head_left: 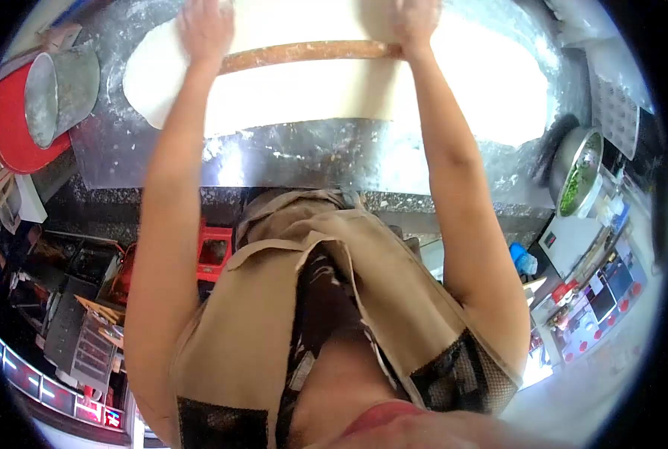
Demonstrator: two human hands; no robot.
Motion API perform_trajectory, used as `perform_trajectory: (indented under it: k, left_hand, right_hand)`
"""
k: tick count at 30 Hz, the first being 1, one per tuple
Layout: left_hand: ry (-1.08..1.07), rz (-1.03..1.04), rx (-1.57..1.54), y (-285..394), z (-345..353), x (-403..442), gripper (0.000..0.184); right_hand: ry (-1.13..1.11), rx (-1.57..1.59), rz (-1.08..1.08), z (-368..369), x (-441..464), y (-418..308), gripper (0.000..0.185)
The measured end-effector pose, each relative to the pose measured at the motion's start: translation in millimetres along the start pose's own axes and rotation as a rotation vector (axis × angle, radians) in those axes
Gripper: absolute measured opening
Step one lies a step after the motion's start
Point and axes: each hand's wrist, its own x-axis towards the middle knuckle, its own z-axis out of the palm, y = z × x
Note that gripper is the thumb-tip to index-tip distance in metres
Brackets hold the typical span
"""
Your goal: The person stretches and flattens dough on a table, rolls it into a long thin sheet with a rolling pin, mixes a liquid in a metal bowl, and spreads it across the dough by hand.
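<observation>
A wide, flat sheet of pale dough (296,97) lies on a floured metal worktop (281,159). Across it runs a wooden rolling pin (311,51), roughly level, between my two arms. My left hand (205,30) is over the pin's left end, its heel and wrist covering that end. At the right end, my right hand (416,21) is placed the same way. The top edge of the view cuts off the fingers of both hands, and the left one is slightly blurred. Bright glare washes out much of the dough's surface.
Left of the dough, a metal pot (63,96) leans by a red round lid or tray (21,123). A metal bowl with chopped greens (573,183) stands at the right, near a dimpled tray (614,101). A red crate (214,251) is below the worktop.
</observation>
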Motion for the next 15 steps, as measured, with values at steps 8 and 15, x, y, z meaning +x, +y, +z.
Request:
perform_trajectory:
  k: [8,15]
  left_hand:
    - [-0.295,-0.042,0.087,46.2,-65.1,-147.8,0.063]
    - [-0.486,0.046,-0.062,47.6,-112.5,-199.1,0.051]
  right_hand:
    - [-0.243,-0.103,0.021,-75.5,-152.7,-36.2,0.052]
    - [-0.444,0.148,-0.113,-124.4,-204.6,-25.7,0.048]
